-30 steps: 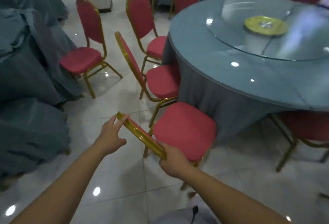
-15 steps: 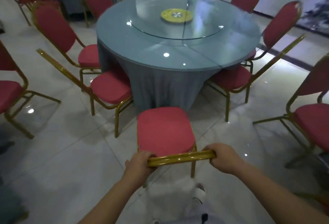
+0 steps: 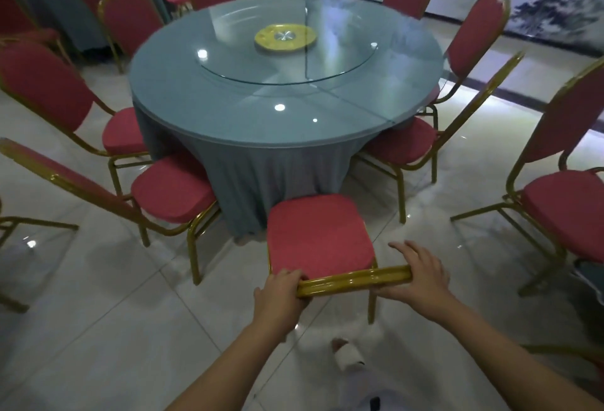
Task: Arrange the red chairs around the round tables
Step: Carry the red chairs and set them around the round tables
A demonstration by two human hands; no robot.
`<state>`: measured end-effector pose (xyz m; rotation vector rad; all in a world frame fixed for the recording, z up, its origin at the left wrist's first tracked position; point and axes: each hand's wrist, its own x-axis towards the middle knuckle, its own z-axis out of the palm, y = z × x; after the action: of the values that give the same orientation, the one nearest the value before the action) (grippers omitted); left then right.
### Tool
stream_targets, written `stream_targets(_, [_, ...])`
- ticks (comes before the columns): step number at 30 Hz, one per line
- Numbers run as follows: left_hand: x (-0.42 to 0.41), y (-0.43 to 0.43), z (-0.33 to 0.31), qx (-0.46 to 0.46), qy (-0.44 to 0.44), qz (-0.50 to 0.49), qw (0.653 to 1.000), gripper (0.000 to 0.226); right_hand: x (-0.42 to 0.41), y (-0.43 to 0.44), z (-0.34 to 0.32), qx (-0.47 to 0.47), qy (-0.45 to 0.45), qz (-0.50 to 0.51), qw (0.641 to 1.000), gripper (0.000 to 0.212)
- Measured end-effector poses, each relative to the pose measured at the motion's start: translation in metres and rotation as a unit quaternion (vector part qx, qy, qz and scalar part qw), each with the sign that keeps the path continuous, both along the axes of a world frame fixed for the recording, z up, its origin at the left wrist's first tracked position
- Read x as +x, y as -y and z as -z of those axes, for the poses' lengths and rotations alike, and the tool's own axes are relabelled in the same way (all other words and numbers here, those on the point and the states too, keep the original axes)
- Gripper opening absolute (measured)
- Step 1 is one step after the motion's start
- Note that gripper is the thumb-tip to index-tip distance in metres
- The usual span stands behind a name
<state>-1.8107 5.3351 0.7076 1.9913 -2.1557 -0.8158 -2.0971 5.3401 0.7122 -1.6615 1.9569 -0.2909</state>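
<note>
Nine red chairs [image 3: 173,191] with gold frames ring the round worktop [image 3: 248,129]. By count, three stand on its left side, three at its far side, two on its right and one at its near edge. A tenth chair [image 3: 568,201] stands well apart from the worktop on the right, turned side-on. More chairs show beyond the worktop's far-left side, by a second covered table, but their number cannot be told.

The worktop carries one grey-blue cloth [image 3: 261,188], one glass turntable [image 3: 343,61] and one yellow disc [image 3: 285,37] at its centre.

The near chair [image 3: 318,237] faces the worktop with its seat front just beside the hanging cloth. Both hands are on its top rail [image 3: 353,280]. The left hand [image 3: 281,289] grips the left end, fingers curled over it. The right hand [image 3: 420,275] rests on the right end, fingers stretched nearly flat and thumb lying along the rail's near side.
</note>
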Motion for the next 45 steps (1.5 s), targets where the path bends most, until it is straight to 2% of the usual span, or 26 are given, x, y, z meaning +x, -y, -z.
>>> stream_targets(8, [-0.029, 0.126, -0.002, 0.007, -0.013, -0.019, 1.000, 0.019, -0.034, 0.144, 0.002, -0.011, -0.004, -0.041, 0.999, 0.113])
stream_targets(14, [-0.038, 0.198, 0.000, 0.020, -0.006, -0.044, 0.999, 0.017, -0.045, 0.228, -0.001, 0.000, 0.025, -0.076, 0.997, 0.108])
stream_targets(17, [-0.035, 0.205, 0.006, 0.017, 0.027, -0.023, 0.999, 0.015, -0.047, 0.234, 0.003, -0.017, 0.020, -0.089, 0.996, 0.105])
stream_targets(23, [-0.036, 0.201, 0.015, 0.002, 0.004, -0.036, 0.999, 0.023, -0.049, 0.226, 0.004, -0.045, 0.014, -0.096, 0.994, 0.108])
stream_targets(28, [-0.038, 0.198, 0.009, 0.005, -0.011, -0.044, 0.999, 0.021, -0.052, 0.228, -0.008, 0.019, 0.029, -0.117, 0.993, 0.109])
stream_targets(31, [-0.029, 0.201, 0.000, 0.063, -0.067, -0.020, 0.996, 0.037, -0.048, 0.229, -0.027, 0.067, -0.007, -0.159, 0.985, 0.111])
stream_targets(34, [-0.009, 0.197, -0.005, 0.115, -0.109, -0.007, 0.987, 0.073, -0.012, 0.222, -0.048, 0.021, -0.009, -0.199, 0.980, 0.093])
stream_targets(36, [0.015, 0.188, -0.004, 0.113, -0.114, -0.035, 0.986, 0.083, 0.033, 0.217, -0.059, -0.018, 0.017, -0.234, 0.972, 0.074])
stream_targets(39, [0.073, 0.168, 0.000, 0.107, -0.126, -0.078, 0.983, 0.081, 0.118, 0.211, -0.066, -0.050, 0.067, -0.271, 0.959, 0.051])
stream_targets(45, [0.246, 0.099, -0.004, 0.108, -0.178, -0.210, 0.955, 0.064, 0.299, 0.191, -0.058, -0.012, 0.149, -0.317, 0.937, 0.040])
